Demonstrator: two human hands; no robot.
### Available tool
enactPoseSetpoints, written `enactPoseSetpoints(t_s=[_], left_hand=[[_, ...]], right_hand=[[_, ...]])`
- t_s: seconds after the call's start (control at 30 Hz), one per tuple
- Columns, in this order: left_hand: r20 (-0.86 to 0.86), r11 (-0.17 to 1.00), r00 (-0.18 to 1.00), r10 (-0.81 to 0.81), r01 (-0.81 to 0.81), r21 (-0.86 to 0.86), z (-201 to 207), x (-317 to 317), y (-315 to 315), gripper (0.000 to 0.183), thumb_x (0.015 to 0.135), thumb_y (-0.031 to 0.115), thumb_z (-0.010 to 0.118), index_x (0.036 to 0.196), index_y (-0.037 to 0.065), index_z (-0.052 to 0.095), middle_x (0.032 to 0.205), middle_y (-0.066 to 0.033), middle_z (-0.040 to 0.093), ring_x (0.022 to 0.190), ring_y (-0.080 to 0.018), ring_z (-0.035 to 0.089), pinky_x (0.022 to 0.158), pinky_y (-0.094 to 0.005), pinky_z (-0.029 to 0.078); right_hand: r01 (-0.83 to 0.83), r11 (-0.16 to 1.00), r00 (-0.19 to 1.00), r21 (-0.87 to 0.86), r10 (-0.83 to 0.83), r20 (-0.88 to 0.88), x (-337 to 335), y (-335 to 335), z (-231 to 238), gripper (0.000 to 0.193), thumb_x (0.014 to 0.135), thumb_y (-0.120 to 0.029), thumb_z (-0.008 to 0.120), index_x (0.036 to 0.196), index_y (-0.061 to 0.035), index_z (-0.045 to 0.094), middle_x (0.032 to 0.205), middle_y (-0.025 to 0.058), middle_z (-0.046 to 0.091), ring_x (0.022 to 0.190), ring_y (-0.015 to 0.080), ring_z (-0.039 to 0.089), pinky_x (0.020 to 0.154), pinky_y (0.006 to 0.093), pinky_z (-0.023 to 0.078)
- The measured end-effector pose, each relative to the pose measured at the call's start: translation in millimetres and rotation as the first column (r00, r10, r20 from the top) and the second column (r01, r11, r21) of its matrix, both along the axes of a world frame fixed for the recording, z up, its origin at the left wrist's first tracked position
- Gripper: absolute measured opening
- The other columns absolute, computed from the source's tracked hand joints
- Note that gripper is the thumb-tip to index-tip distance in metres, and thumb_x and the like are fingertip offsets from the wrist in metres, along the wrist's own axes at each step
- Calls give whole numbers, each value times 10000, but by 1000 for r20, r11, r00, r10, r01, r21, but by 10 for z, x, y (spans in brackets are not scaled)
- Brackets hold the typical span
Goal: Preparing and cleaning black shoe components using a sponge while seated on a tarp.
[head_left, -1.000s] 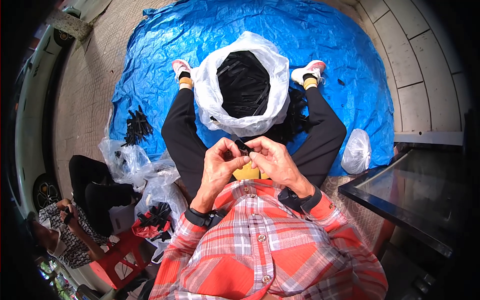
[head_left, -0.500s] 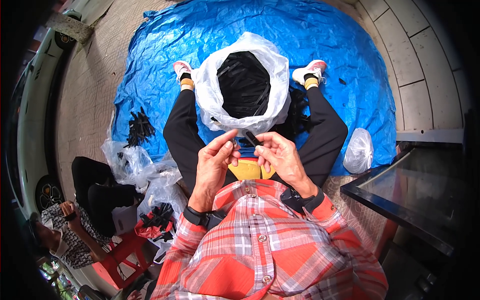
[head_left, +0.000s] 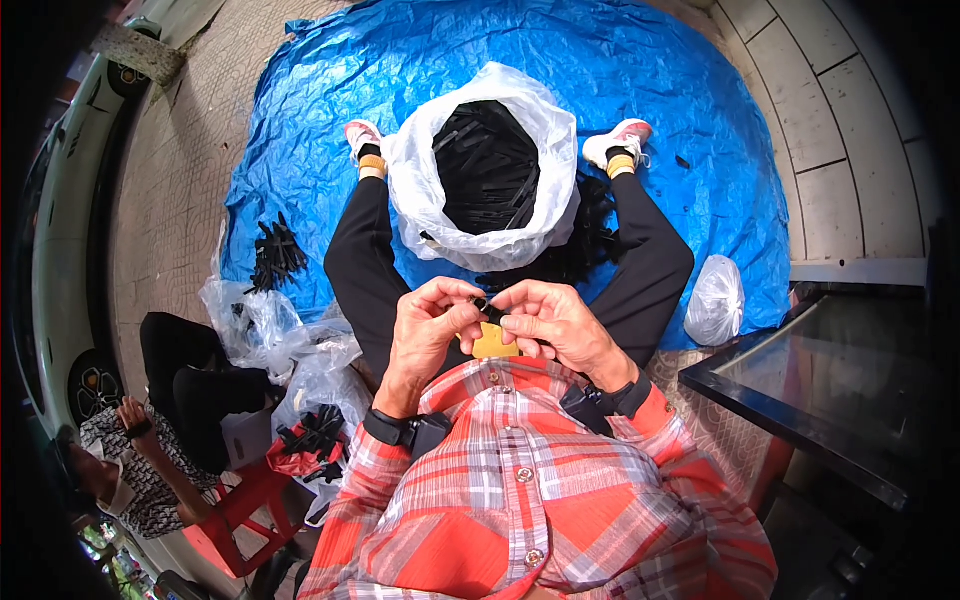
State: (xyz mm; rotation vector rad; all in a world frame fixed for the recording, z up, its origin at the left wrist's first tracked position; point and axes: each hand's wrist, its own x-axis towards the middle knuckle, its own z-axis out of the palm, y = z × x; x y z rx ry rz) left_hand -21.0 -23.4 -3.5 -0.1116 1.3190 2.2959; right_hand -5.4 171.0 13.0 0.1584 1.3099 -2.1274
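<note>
Between my two hands, in front of my waist, is a small black plastic piece (head_left: 489,310). My left hand (head_left: 425,335) pinches its left end with thumb and forefinger. At the other end, the fingers of my right hand (head_left: 565,325) close on the same piece; the fingertips partly cover it. Beyond my hands stands a white plastic bag (head_left: 412,195), wide at the mouth, full of flat black strips (head_left: 487,165). More black pieces (head_left: 590,230) lie in a heap against its right side. Something yellow (head_left: 495,344) shows below my fingers.
A crumpled blue tarp (head_left: 700,130) spreads beneath my legs. On it lie a small black pile (head_left: 275,255) and a tied clear bag (head_left: 716,300). A dark-framed glass panel (head_left: 800,370) stands close on the right. At left, a person (head_left: 165,460) sits by a red stool (head_left: 240,520).
My hands have come together and slightly down. The black piece, earlier sticking up from my right hand alone, now sits between both hands.
</note>
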Motion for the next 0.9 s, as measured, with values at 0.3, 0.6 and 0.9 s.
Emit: enactPoseSetpoints(t_s=[0.3,0.6,0.9], left_hand=[[-260,987,961,-94,55,-150,91,33,-16,236,706,-2,708,909,-38,592,728,-92,614,536,-95,556,400,-178,396],[-205,996,978,-24,5,-91,95,60,-16,243,705,-13,709,906,-44,575,762,-107,603,524,-106,543,406,-200,418],[-229,980,973,0,-45,-191,191,103,127,191,723,-22,697,892,-15,607,755,-48,606,602,-52,540,506,-173,422]], right_hand=[[-100,986,993,-131,108,56,-129,-21,173,269,824,-78,605,1012,22,441,756,124,599,511,55,503,403,156,345],[-177,979,983,103,182,-34,-93,44,226,186,850,-195,587,872,-10,574,675,1,545,529,18,431,462,163,323],[71,931,937,359,61,-344,-54,-129,47,158,790,-144,613,844,-3,566,719,47,549,595,124,488,514,255,374]])
